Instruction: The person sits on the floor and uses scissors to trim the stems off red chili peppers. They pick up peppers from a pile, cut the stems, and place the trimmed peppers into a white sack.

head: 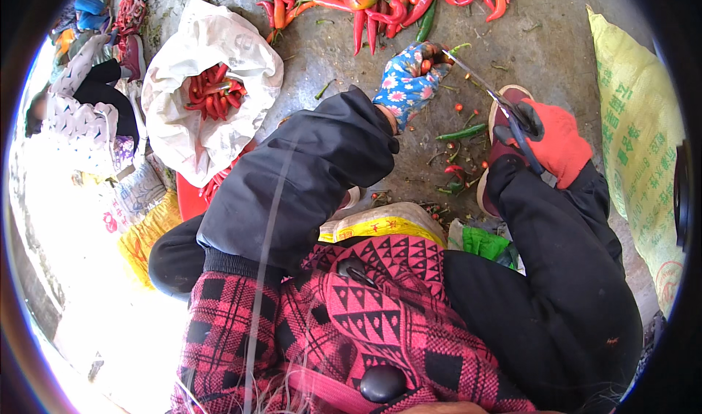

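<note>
My left hand [411, 85], in a blue floral glove with dark-stained fingers, is closed around red chili peppers [425, 66]. Their bodies are mostly hidden in the fist, and a green stem [459, 47] sticks out to the right. In an orange-red glove with grey fingers, my right hand [556, 139] grips scissors [524, 142] with dark blue handles. Their long blades reach up and left, with the tip by the left fingers and the stem. Whether the blades touch the stem I cannot tell. Above the left hand lies a heap of red chili peppers [378, 2].
A white woven sack [164, 107] at left holds red chili peppers [216, 93], above a red container [189, 197]. Cut stems and a green pepper [463, 132] litter the concrete floor near my shoe [499, 120]. A yellow-green sack [630, 112] stands right. Another person [82, 118] is far left.
</note>
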Demonstrator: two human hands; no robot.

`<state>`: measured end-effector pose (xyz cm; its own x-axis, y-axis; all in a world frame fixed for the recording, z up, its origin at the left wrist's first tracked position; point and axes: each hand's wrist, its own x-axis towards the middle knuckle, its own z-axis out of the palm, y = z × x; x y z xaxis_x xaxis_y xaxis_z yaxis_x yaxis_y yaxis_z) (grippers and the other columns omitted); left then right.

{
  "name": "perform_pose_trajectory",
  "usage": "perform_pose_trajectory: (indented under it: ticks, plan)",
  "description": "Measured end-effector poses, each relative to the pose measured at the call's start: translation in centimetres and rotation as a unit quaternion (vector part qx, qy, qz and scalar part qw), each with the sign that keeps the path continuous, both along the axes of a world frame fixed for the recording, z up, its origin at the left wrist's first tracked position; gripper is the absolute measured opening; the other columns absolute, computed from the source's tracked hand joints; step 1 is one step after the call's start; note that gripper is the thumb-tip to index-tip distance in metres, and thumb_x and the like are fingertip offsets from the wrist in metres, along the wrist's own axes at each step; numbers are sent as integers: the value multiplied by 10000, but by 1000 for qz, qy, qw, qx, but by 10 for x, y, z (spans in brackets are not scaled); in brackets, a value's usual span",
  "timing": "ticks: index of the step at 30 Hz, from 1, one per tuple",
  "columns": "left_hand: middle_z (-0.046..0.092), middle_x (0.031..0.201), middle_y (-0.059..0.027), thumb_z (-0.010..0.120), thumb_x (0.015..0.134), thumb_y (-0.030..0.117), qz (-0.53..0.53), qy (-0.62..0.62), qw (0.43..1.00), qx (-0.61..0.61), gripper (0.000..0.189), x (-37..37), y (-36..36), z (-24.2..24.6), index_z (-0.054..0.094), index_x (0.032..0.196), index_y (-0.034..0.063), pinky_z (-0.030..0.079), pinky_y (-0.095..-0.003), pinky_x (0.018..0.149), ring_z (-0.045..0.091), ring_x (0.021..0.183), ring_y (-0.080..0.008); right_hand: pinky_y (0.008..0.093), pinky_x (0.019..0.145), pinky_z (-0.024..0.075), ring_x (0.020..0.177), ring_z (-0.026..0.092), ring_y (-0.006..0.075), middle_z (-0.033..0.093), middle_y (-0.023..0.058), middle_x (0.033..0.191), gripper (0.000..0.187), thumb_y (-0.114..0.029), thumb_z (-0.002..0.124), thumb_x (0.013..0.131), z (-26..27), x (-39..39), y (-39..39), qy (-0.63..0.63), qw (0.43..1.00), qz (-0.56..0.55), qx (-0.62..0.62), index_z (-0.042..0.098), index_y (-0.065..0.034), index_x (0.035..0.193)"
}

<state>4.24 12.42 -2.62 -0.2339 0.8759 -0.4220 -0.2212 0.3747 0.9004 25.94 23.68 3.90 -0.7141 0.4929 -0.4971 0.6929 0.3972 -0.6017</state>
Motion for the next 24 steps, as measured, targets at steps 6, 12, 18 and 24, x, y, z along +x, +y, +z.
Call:
perform_pose_trajectory:
  ticks: [6,12,18,24]
  plan:
    - [577,1035,-64,456,804,-106,1,-3,1000,-6,322,-2,-2,-4,521,1110,-28,412,-263,891,520,992,-125,397,625,436,711,561,361,586,159,732,408,-372,725,644,-5,1,1,-21,999,35,5,596,-66,880]
    - [615,868,-17,625,790,48,27,-135,987,-77,167,5,-2,2,588,949,13,440,-225,705,537,782,-74,402,603,437,697,569,356,592,153,709,410,-432,703,656,-7,7,9,-45,998,35,-9,605,-73,829]
    - [601,842,-6,614,803,90,62,-178,976,-110,229,-6,1,2,573,1014,12,441,-210,663,548,742,-74,396,767,440,923,559,346,604,177,959,551,-506,650,684,-20,17,38,-134,980,-93,116,584,-72,1016]
    - [603,841,-46,598,806,95,56,-237,955,-171,206,-19,-4,-4,554,997,31,494,-285,621,588,706,-154,405,787,421,943,533,381,588,219,960,614,-591,560,710,-35,10,71,-192,969,-86,131,576,-16,926]
